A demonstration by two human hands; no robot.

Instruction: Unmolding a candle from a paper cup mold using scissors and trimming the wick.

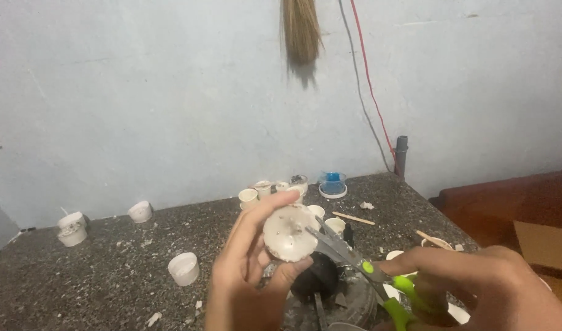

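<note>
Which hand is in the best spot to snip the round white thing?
The right hand, I think. It holds the green-handled scissors, whose blades already reach the edge of the round white disc. The left hand is busy holding the disc up.

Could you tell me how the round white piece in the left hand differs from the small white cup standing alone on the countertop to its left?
The round white piece is held up in the left hand, its flat face turned to the camera, with the scissors touching its edge; the small white cup stands upright and untouched on the countertop. The piece looks wider and smudged, while the cup looks cleaner. Both are white and round.
</note>
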